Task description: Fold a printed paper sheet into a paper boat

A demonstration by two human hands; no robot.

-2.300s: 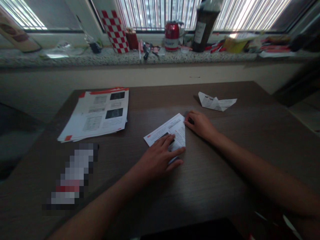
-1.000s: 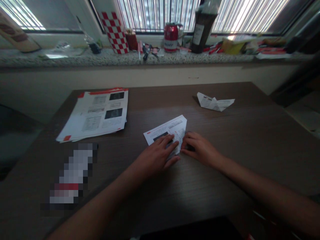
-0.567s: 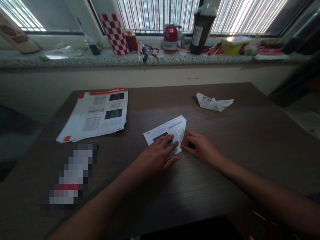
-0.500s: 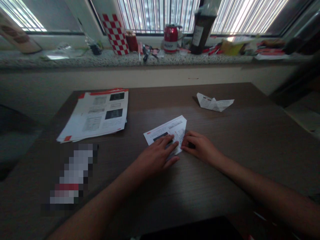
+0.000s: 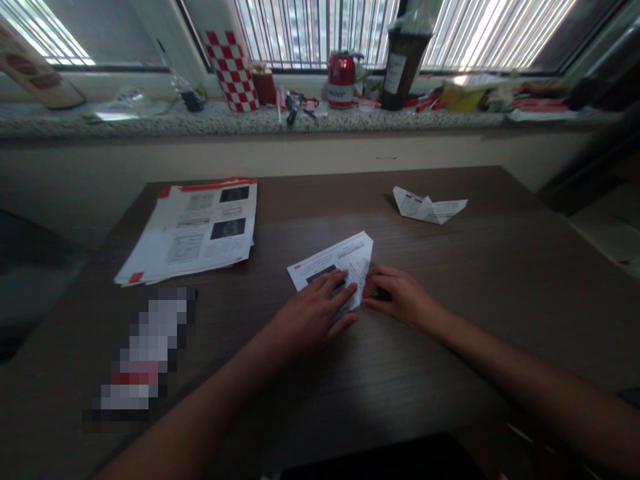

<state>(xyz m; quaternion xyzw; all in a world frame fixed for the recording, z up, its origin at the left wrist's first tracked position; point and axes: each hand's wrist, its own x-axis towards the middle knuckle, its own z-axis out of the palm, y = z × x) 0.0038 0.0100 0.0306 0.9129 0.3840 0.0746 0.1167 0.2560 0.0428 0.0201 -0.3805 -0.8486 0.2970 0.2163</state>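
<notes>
A folded sheet of printed paper [image 5: 350, 255] lies in the middle of the brown table, its top edge slanting up to the right. My left hand [image 5: 320, 303] rests flat across its lower part, fingers spread, and covers some of the print. At the paper's right edge, my right hand [image 5: 395, 293] has its thumb and fingers bent together in a pinch on that edge. Its fingertips hide the exact grip. Farther back on the right sits a folded paper boat [image 5: 430, 207], apart from both hands.
A stack of printed sheets [image 5: 200, 230] lies at the back left. Nearer, a blurred-out oblong object [image 5: 150, 353] lies left of my left forearm. On the stone windowsill [image 5: 350, 120] stand a red-and-white checkered container [image 5: 233, 70], a red can [image 5: 342, 80] and a dark cup [image 5: 403, 70].
My right thumb has slid slightly down along the paper's right edge. My left hand, the paper and the boat stay in place.
</notes>
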